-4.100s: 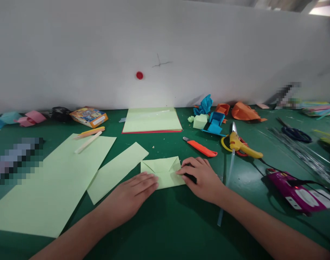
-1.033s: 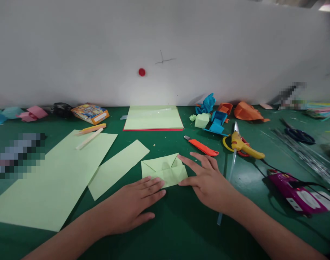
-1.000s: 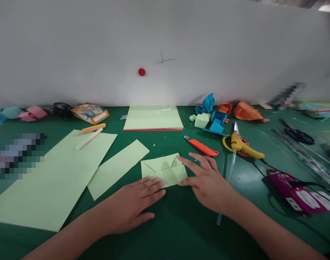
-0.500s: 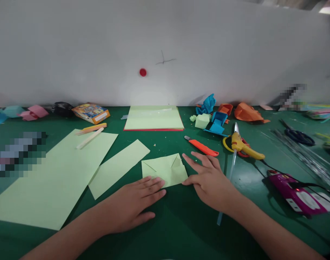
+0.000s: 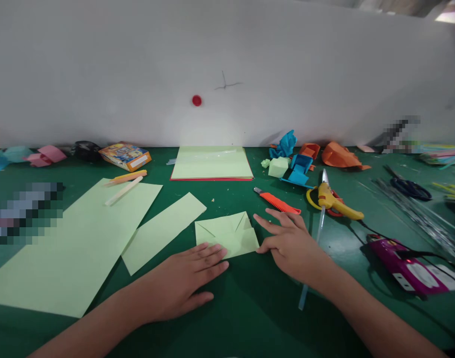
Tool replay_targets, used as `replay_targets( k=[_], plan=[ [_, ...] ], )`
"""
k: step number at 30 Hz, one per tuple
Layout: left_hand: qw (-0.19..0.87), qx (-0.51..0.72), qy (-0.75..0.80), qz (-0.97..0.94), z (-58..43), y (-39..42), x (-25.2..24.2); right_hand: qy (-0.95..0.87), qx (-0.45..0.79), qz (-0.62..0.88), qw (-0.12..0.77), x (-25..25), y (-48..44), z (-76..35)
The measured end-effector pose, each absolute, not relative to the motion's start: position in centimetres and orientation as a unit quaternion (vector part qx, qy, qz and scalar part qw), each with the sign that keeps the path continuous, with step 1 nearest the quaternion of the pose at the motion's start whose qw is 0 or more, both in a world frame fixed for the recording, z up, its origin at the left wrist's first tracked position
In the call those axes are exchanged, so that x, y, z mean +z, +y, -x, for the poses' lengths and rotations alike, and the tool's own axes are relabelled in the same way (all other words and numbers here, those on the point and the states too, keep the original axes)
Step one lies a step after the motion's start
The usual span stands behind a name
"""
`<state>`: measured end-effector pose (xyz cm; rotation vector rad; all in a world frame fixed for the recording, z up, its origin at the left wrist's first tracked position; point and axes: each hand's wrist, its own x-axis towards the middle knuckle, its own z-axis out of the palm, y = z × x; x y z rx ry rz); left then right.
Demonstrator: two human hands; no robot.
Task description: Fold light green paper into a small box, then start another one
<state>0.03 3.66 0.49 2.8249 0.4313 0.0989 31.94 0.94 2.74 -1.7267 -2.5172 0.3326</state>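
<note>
A small folded sheet of pale green paper (image 5: 230, 233) lies on the green table, with creased triangular flaps along its far side. My left hand (image 5: 188, 281) rests flat on its near left edge, fingers stretched out and together, thumb apart. At the paper's right corner is my right hand (image 5: 289, 243), its fingers spread; the thumb is at or just beside the corner. Left of the folded sheet lies a pale green paper strip (image 5: 165, 233). An orange box cutter (image 5: 277, 201) lies just beyond my right hand.
A large green sheet (image 5: 74, 248) carries a yellow cutter (image 5: 128, 177) and a pale stick. On the right are a yellow glue gun (image 5: 333, 201) with its cord, a magenta power box (image 5: 406, 266) and dark scissors (image 5: 409, 189). Crumpled coloured paper (image 5: 302, 166) sits by the white wall.
My right hand has shifted slightly to the right, its thumb sliding to the paper's right corner. The left hand and the folded paper stay where they were.
</note>
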Motion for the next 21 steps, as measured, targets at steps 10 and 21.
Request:
replay_targets(
  k=[10, 21],
  plan=[
    [0.144, 0.016, 0.153, -0.978, -0.1, 3.6, 0.7, -0.805, 0.056, 0.589, 0.051, 2.1, 1.8, -33.6],
    [0.146, 0.047, 0.152, -0.976, -0.1, 3.7, 0.5, -0.831, 0.052, 0.534, 0.147, 1.7, 1.5, -33.9]
  ],
)
